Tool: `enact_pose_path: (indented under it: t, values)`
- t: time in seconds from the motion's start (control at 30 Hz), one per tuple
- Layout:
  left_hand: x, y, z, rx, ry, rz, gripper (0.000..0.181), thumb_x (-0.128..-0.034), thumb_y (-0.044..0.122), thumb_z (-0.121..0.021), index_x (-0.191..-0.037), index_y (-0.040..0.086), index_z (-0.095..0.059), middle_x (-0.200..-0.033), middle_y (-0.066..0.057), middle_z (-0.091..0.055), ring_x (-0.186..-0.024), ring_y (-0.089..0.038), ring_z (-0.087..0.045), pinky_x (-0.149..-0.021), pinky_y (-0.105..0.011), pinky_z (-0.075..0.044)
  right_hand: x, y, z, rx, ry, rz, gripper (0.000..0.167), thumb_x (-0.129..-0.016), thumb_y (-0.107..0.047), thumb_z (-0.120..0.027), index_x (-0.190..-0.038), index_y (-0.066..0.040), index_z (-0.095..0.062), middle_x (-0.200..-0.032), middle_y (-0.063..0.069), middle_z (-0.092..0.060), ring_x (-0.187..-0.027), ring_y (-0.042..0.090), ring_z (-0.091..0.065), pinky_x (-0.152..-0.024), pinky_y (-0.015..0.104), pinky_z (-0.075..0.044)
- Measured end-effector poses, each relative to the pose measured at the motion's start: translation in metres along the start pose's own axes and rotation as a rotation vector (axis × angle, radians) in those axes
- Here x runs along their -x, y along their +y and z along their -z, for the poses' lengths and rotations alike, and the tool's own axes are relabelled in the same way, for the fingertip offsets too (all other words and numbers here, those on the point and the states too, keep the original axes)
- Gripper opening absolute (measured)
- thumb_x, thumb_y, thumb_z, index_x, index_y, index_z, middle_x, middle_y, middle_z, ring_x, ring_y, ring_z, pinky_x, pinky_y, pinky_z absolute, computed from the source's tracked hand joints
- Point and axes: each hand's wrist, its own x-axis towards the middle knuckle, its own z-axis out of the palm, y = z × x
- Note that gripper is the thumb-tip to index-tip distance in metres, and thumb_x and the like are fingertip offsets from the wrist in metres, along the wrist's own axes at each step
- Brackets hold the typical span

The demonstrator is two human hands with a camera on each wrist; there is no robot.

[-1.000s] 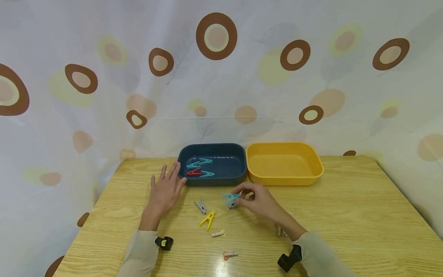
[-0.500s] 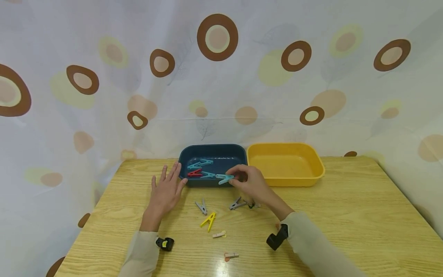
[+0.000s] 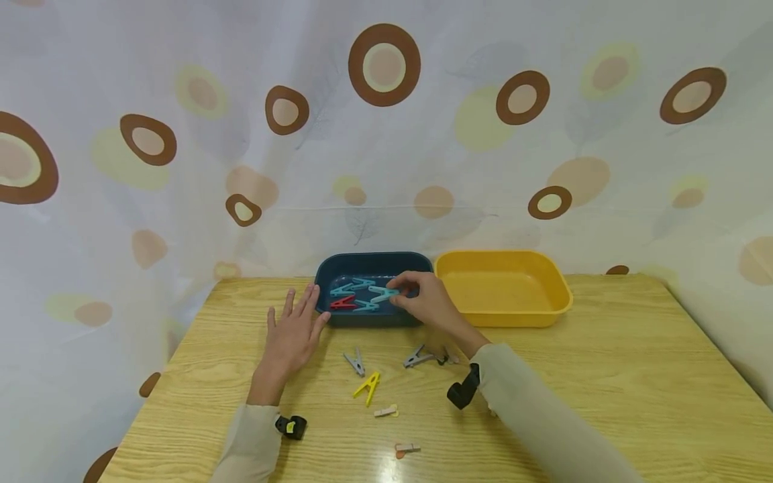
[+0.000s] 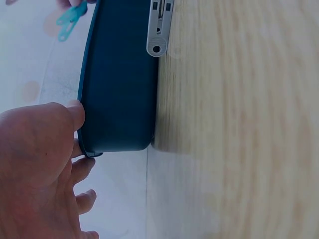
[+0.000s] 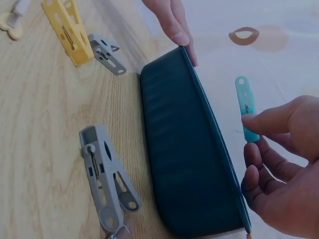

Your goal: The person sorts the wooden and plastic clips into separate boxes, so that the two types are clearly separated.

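Observation:
My right hand (image 3: 426, 299) pinches a light blue clothespin (image 3: 382, 294) over the dark blue bin (image 3: 374, 320). In the right wrist view that clothespin (image 5: 245, 104) stands above the rim between thumb and fingers. Inside the bin lie several light blue clothespins (image 3: 366, 306) and a red clothespin (image 3: 343, 302). My left hand (image 3: 292, 337) rests at the bin's left end, fingers spread. The left wrist view shows its thumb (image 4: 76, 114) touching the rim.
A yellow bin (image 3: 501, 318) stands right of the blue one. On the wooden table lie grey clothespins (image 3: 355, 362), a yellow clothespin (image 3: 368, 388) and small wooden clips (image 3: 385, 411). A patterned cloth (image 3: 386, 134) hangs behind.
My right hand lifts the light blue clothespin from near the grey one on the table, moving away and left over the blue bin. The left hand stays in place.

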Motion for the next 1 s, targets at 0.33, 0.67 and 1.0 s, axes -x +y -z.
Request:
enact_pose_path:
  t: [0.33, 0.67, 1.0]
  values:
    - [0.001, 0.0, 0.003, -0.005, -0.011, 0.005, 0.064, -0.111, 0.043, -0.04, -0.164, 0.01, -0.025, -0.169, -0.008, -0.022, -0.155, -0.04, -0.014, -0.115, -0.076, -0.011, -0.024, 0.005, -0.012, 0.001, 0.014, -0.067, 0.013, -0.092, -0.006, -0.077, -0.105, -0.005, -0.077, -0.099, 0.007, -0.072, -0.082, 0.019, -0.064, -0.071, 0.031, -0.054]
    - [0.001, -0.001, 0.002, -0.007, -0.013, 0.011, 0.065, -0.1111, 0.043, -0.04, -0.164, 0.01, -0.024, -0.17, -0.007, -0.021, -0.156, -0.039, -0.011, -0.115, -0.076, -0.011, -0.044, 0.015, -0.027, -0.014, 0.027, -0.169, 0.012, -0.09, -0.004, -0.079, -0.101, -0.006, -0.079, -0.099, 0.007, -0.074, -0.084, 0.02, -0.069, -0.078, 0.036, -0.059]
    - [-0.001, -0.001, 0.0, -0.008, -0.021, 0.016, 0.065, -0.1112, 0.044, -0.039, -0.165, 0.011, -0.023, -0.17, -0.006, -0.019, -0.156, -0.037, -0.008, -0.115, -0.075, -0.01, -0.058, 0.025, -0.03, -0.027, 0.003, -0.282, 0.014, -0.088, -0.003, -0.08, -0.102, -0.005, -0.079, -0.106, 0.009, -0.073, -0.091, 0.023, -0.068, -0.082, 0.038, -0.058]
